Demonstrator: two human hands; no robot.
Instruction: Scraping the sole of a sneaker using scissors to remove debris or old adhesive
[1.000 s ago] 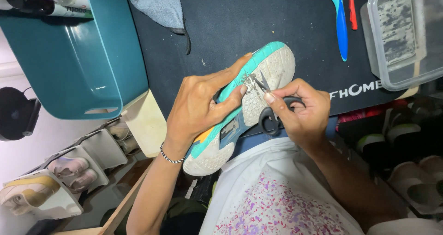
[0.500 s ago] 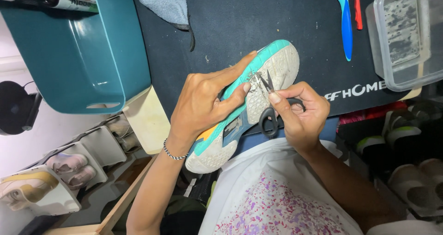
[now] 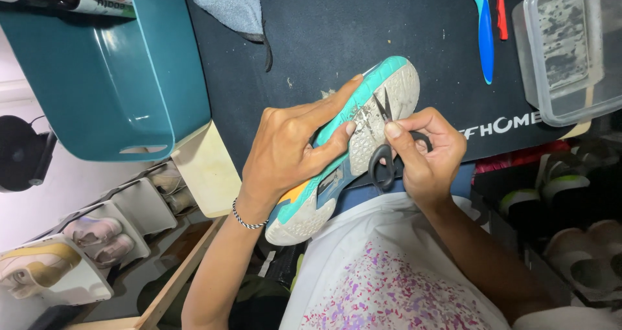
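Teal-edged shoe point(image 3: 337, 155) lay sole-up over the worktop point(image 3: 389, 38) edge, left hand point(image 3: 291, 152) clamped round it; right hand point(image 3: 424, 152) pinched black scissors point(image 3: 383, 145), tips barely shifted toward twelve o'clock, scraping continuing.

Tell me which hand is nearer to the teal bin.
Left. The left hand grips the shoe just right of the teal bin; the right hand, holding the scissors, sits farther off, beyond the shoe.
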